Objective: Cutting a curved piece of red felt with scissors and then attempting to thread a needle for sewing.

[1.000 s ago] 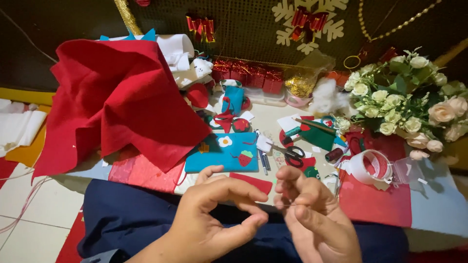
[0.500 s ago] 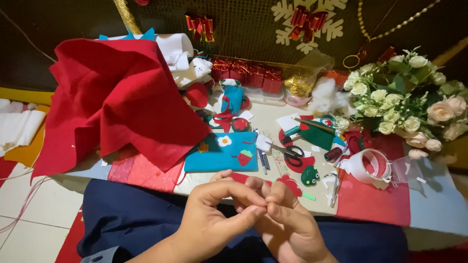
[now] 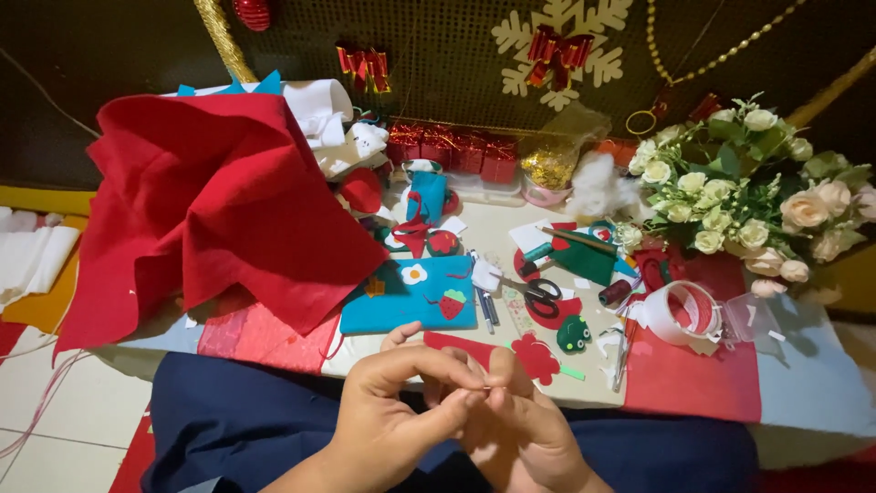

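Observation:
My left hand and my right hand are pressed together over my lap, just in front of the table's near edge. Thumb and forefinger tips of both meet in a pinch; whatever sits between them is too small to see. Just beyond the fingers lie a red felt strip and a red felt flower shape. A blue felt pouch with an egg and a strawberry sewn on lies behind those. Black-handled scissors rest to its right.
A large red felt cloth is heaped on the left. A green felt figure, a tape roll and a clear plastic box sit at the right. Cream roses and red gift boxes stand behind. Dark blue fabric covers my lap.
My hands were slightly apart with fingers loosely curled; they have come together and their fingertips now pinch at one spot.

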